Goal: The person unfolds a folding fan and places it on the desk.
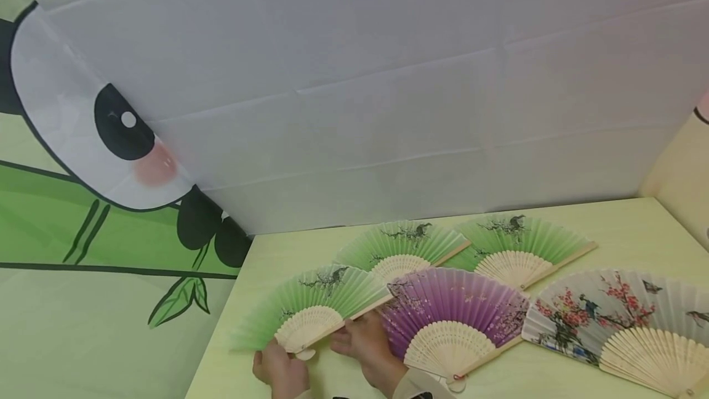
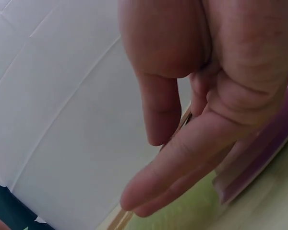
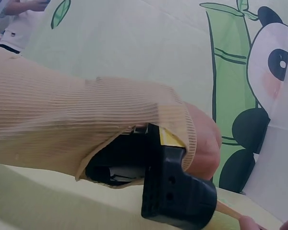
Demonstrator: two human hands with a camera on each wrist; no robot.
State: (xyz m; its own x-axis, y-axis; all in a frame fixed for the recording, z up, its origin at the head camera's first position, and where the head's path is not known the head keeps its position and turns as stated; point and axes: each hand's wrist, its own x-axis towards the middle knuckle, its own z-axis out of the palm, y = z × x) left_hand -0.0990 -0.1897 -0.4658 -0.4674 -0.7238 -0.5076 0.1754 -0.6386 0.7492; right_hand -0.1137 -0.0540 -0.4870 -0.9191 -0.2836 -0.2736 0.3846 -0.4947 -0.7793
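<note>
At the front left of the table a green folding fan (image 1: 301,291) is spread out, with pale wooden ribs and a dark branch-and-bird print. My left hand (image 1: 282,368) grips its left side by the ribs, near the rounded pivot end. On the lower right guard stick my right hand (image 1: 368,343) has its thumb and fingers, just left of a purple folding fan (image 1: 443,291). The left wrist view brings a hand (image 2: 192,115) up close over the wooden edge. In the right wrist view, fingertips (image 3: 248,223) hold the guard stick (image 3: 228,209) at the lower right.
Two more open green fans (image 1: 399,242) (image 1: 517,233) lie behind, near the white wall (image 1: 388,109). A white fan with red blossoms (image 1: 637,300) lies at the right on the pale table (image 1: 221,374). A panda-and-bamboo backdrop (image 1: 77,220) hangs at the left. A person (image 3: 21,28) appears far back.
</note>
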